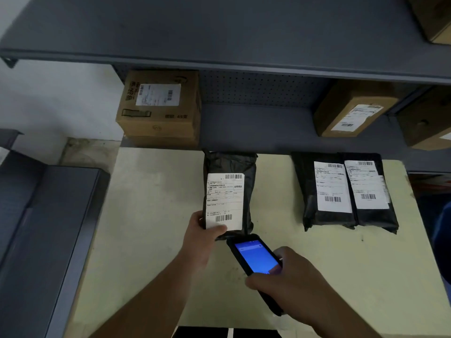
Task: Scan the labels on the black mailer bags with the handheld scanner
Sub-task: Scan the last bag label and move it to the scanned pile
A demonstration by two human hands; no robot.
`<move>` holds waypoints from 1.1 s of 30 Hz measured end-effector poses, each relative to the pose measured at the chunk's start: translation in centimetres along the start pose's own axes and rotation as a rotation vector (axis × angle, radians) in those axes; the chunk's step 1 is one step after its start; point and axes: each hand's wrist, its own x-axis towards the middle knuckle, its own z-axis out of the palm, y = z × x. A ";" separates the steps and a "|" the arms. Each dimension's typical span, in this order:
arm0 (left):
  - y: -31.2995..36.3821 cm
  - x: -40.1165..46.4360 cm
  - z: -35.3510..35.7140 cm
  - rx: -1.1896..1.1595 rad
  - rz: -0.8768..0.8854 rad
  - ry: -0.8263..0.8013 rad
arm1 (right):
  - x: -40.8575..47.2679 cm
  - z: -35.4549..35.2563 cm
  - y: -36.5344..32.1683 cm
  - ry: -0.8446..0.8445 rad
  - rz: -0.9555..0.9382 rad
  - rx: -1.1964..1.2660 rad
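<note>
At the far left, a cardboard box sits on the grey shelf behind the pale table, its white label facing you. Moving right, your left hand has its grip closed on the bottom edge of a black mailer bag, thumb pressed on the lower corner of the bag's label (the barcode just above your thumb shows clearly). The bag lies lengthwise on the table, its top end at the shelf edge. Just right of that hand, your right hand wraps its grip around the handheld scanner, whose blue screen is lit and whose head touches or nearly touches the bag's lower end. Farther right, two more mailer bags lie side by side, labels up, overlapping slightly. Above them, a second box rests tilted on the shelf.
</note>
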 end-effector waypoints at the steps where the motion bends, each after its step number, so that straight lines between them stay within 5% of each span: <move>1: 0.0 -0.1 -0.2 -0.011 0.004 -0.003 | 0.0 0.2 -0.1 0.001 -0.005 -0.004; 33: 0.1 -0.9 0.7 -0.085 -0.009 -0.004 | -0.6 0.3 -0.1 0.005 -0.039 0.030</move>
